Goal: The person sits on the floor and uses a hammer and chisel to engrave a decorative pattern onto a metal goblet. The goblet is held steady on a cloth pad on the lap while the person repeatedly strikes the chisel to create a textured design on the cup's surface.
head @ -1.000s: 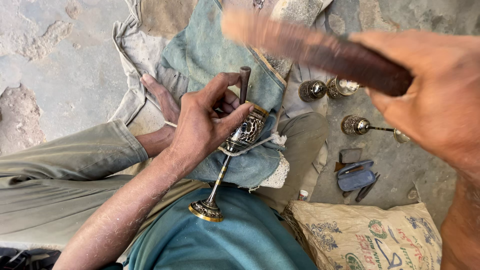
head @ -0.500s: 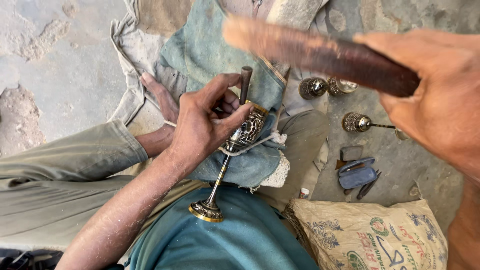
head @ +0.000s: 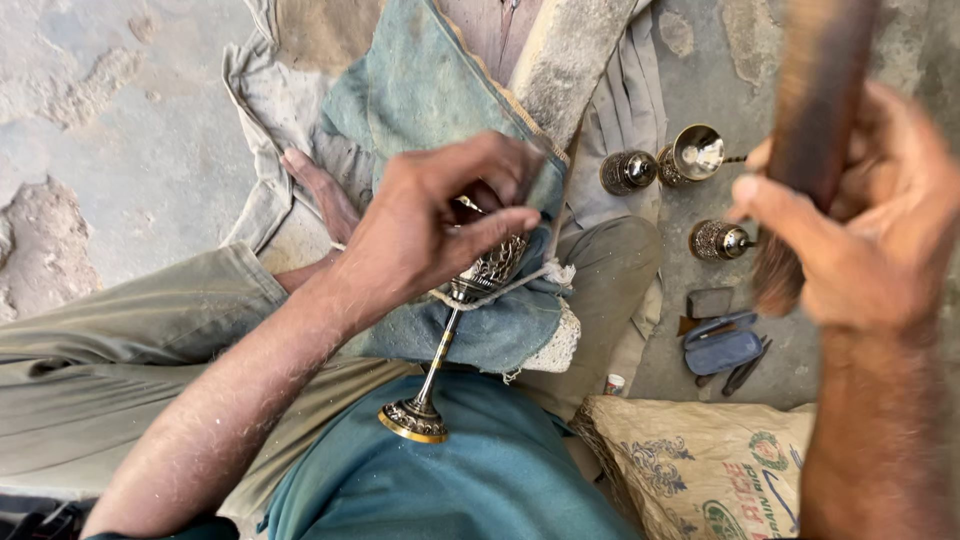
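1. Wooden mallet now stands upright in the right hand, fist closed round it; earlier it lay across the view.
2. Left hand pinches the brass goblet beneath it, on the blue cloth, well apart from the mallet.

Left hand fingers pinched low; right hand raised, fist clenched

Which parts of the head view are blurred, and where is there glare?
Head view: the wooden tool in the right hand is blurred; the left hand and goblet are sharp; glare sits inside the open metal cup; daylight is soft.
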